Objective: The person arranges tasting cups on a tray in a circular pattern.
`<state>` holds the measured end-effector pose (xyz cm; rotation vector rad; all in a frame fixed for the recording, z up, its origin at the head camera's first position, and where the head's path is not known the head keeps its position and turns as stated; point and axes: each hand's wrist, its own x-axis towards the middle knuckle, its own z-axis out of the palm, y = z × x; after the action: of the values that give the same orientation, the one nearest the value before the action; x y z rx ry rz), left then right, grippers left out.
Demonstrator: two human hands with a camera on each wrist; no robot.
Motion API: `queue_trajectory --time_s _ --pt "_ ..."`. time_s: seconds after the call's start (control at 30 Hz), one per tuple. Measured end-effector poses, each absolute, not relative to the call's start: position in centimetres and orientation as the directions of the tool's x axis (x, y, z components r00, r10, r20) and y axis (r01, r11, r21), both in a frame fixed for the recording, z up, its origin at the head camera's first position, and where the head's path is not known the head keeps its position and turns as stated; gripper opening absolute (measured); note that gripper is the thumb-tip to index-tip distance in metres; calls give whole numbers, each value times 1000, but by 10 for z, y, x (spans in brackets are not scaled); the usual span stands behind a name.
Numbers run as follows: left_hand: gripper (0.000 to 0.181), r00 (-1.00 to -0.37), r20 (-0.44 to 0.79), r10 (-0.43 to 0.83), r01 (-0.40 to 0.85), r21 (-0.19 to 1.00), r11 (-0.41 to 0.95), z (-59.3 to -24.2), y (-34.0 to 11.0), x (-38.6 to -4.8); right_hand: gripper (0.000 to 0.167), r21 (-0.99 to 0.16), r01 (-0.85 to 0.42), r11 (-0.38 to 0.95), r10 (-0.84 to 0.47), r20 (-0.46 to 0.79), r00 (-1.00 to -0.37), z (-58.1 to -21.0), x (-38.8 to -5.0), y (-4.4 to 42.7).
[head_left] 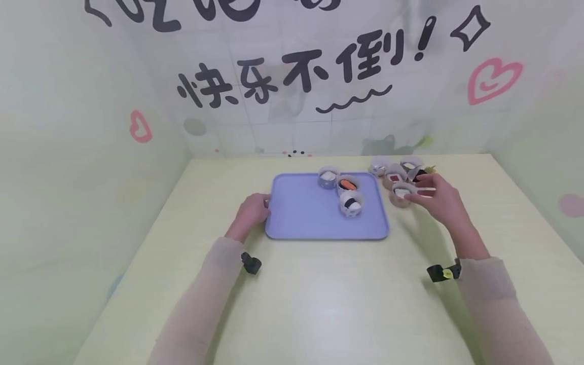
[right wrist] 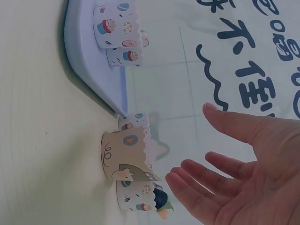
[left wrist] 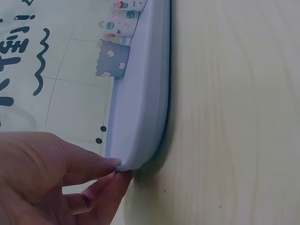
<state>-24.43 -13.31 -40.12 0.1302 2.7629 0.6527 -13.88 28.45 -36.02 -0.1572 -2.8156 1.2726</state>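
My left hand (head_left: 252, 210) pinches the left rim of a lavender tray (head_left: 298, 213) between thumb and fingers, as the left wrist view shows up close. Three paper cups stand on the tray's right half: a grey-blue cup (head_left: 328, 178) with white food, a cup with an orange-topped sushi piece (head_left: 348, 184), and a cup with a white, black-banded piece (head_left: 351, 204). Spread above a brown paper cup (right wrist: 123, 157), my right hand (head_left: 440, 200) has its thumb and fingers apart. Nothing is visible between them in the right wrist view.
More paper cups cluster right of the tray, one with a red-topped piece (head_left: 395, 178) and a white cup (head_left: 379, 166) behind. A dark piece with green and orange bits (right wrist: 161, 199) sits in another. A printed wall sheet borders the pale wooden table (head_left: 310, 299).
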Motion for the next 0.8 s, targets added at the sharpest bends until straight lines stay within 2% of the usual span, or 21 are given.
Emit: queue_trajectory --time_s 0.27,0.5,0.8 --pt "57 -953 -251 168 48 424 905 -401 -132 -242 70 -756 89 649 126 -9 -992 -369 -145 288" --pt "57 -957 -245 154 32 437 899 -407 -133 -240 71 -748 122 652 197 12 -980 -372 -146 288" --pt "56 -959 -235 158 45 424 904 -404 -132 -241 73 -734 147 663 201 -15 -980 -381 -152 297"
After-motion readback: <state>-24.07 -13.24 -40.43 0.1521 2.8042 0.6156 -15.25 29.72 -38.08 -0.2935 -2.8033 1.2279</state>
